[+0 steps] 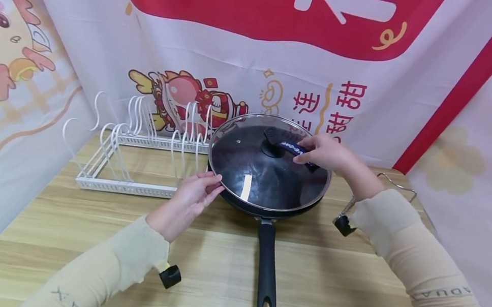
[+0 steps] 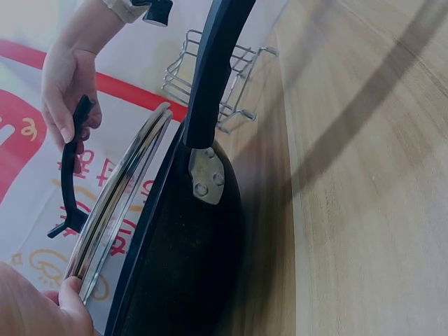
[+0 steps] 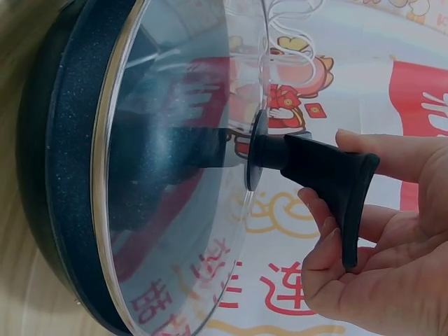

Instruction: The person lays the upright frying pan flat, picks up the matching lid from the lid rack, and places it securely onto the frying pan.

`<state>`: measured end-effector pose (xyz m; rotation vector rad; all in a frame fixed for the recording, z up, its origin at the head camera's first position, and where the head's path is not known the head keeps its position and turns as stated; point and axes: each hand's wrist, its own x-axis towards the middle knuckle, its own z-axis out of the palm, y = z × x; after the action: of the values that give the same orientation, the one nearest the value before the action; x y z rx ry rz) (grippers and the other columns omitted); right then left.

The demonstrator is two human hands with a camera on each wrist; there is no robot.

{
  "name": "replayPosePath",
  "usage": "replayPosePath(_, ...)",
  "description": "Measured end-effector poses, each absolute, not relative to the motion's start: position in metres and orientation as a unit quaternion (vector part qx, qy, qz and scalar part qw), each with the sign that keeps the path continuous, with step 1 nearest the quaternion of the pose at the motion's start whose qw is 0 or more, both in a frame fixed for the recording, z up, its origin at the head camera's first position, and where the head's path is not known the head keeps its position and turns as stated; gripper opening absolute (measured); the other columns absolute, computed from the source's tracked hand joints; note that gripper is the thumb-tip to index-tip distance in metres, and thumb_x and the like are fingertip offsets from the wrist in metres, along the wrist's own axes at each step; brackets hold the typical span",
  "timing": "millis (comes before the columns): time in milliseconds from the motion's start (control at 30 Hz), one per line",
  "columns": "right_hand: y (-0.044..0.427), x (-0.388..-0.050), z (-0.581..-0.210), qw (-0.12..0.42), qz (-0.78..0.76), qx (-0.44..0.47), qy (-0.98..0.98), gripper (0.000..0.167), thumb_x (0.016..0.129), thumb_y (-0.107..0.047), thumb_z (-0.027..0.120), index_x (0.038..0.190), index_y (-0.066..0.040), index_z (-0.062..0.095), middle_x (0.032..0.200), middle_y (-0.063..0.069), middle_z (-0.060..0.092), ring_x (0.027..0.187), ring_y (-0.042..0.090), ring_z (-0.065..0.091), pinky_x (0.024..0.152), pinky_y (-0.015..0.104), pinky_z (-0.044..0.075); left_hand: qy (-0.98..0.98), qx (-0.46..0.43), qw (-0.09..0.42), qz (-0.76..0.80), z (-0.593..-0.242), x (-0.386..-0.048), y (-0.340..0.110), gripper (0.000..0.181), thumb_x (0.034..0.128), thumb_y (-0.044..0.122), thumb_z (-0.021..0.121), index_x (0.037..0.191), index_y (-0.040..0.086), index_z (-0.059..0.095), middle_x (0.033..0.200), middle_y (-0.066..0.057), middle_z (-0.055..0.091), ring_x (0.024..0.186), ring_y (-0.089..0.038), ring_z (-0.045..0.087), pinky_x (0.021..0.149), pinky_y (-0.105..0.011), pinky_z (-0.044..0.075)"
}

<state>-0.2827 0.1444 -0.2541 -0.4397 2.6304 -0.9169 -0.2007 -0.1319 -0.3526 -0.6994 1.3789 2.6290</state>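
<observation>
A black frying pan (image 2: 185,259) stands on the wooden table, its long handle (image 1: 266,274) pointing toward me. Over it is a clear glass lid (image 1: 240,165) with a metal rim; the left wrist view shows a narrow gap between the lid rim and the pan. My right hand (image 1: 326,154) grips the lid's black handle (image 3: 332,168), thumb on one side and fingers curled on the other. At the lid's near left edge, my left hand (image 1: 190,198) pinches the rim (image 2: 105,210) between thumb and fingers.
Left of the pan stands a white wire dish rack (image 1: 126,187) with upright curved dividers. A metal wire rack (image 2: 241,66) sits to the right, partly behind my right forearm. Printed cloth (image 1: 185,49) hangs behind and beside the wooden table (image 1: 213,267).
</observation>
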Motion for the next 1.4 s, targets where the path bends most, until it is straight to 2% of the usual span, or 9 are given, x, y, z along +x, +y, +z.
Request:
replayPosePath(400, 0.145, -0.282, -0.26, 0.172, -0.35, -0.156, 0.907, 0.052, 0.098, -0.015, 0.069, 0.141, 0.011, 0.053, 0.137, 0.028, 0.057, 0.118, 0.036, 0.057, 0.111, 0.055, 0.04, 0.457, -0.242, 0.037, 0.855, -0.355, -0.203, -0.132, 0.016, 0.0964, -0.012, 0.059, 0.099, 0.003, 0.056, 0.087, -0.004, 0.062, 0.073, -0.01, 0.064, 0.083, -0.023, 0.058)
replayPosePath(767, 0.143, -0.277, -0.259, 0.175, -0.362, -0.141, 0.905, 0.052, 0.099, -0.015, 0.067, 0.143, 0.009, 0.051, 0.137, 0.026, 0.057, 0.119, 0.035, 0.054, 0.112, 0.055, 0.039, 0.458, -0.239, 0.036, 0.856, -0.357, -0.201, -0.132, 0.016, 0.0963, -0.012, 0.06, 0.099, 0.003, 0.055, 0.091, -0.004, 0.06, 0.076, -0.01, 0.063, 0.085, -0.022, 0.057)
replayPosePath(1067, 0.142, -0.278, -0.263, 0.169, -0.361, -0.135, 0.907, 0.05, 0.098, -0.015, 0.069, 0.139, 0.009, 0.055, 0.128, 0.024, 0.062, 0.111, 0.032, 0.055, 0.107, 0.053, 0.042, 0.454, -0.243, 0.039, 0.856, -0.359, -0.202, -0.133, 0.015, 0.0972, -0.011, 0.059, 0.101, 0.003, 0.056, 0.092, -0.004, 0.06, 0.076, -0.01, 0.062, 0.088, -0.023, 0.056)
replayPosePath(1400, 0.144, -0.28, -0.268, 0.176, -0.361, -0.133, 0.906, 0.053, 0.098, -0.017, 0.069, 0.141, 0.009, 0.053, 0.133, 0.025, 0.06, 0.117, 0.033, 0.056, 0.111, 0.055, 0.039, 0.451, -0.249, 0.03, 0.857, -0.361, -0.204, -0.133, 0.015, 0.0966, -0.01, 0.061, 0.102, 0.004, 0.057, 0.091, -0.002, 0.063, 0.079, -0.009, 0.065, 0.086, -0.022, 0.057)
